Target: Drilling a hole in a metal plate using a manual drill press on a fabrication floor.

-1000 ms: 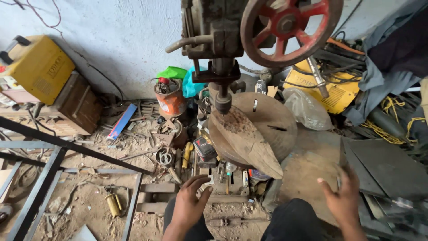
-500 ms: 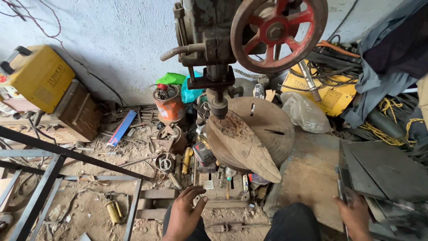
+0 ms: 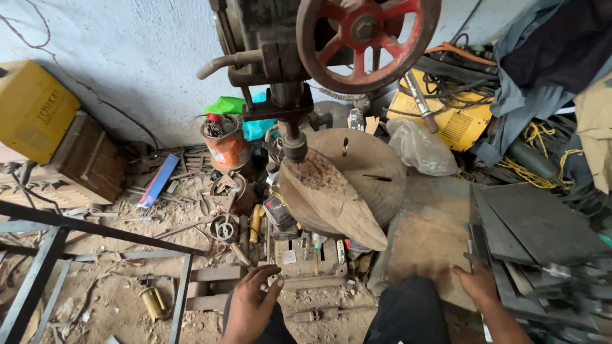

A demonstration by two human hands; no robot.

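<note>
My left hand [image 3: 252, 304] hovers low at the bottom centre, fingers slightly spread and empty, just above small tools lying at the base of the drill press. My right hand [image 3: 479, 285] rests with its fingers on the edge of a stack of dark metal sheets [image 3: 542, 223] at the lower right; whether it grips one I cannot tell. An old drill press [image 3: 280, 57] with a red handwheel [image 3: 366, 32] stands ahead. Its chuck [image 3: 294, 148] sits over a rusty leaf-shaped metal plate [image 3: 331, 197] lying on the round table [image 3: 376, 165].
An orange can [image 3: 226, 146] of tools, a blue bar [image 3: 158, 180] and scrap lie on the sandy floor at left. A yellow welder box [image 3: 32, 108] sits far left, another yellow machine [image 3: 446, 114] with cables at back right. A black steel frame [image 3: 76, 248] crosses the lower left.
My view has dropped closer to the press. My right hand moved down from mid-air onto the edge of the metal sheets. My left hand stayed low near the press base.
</note>
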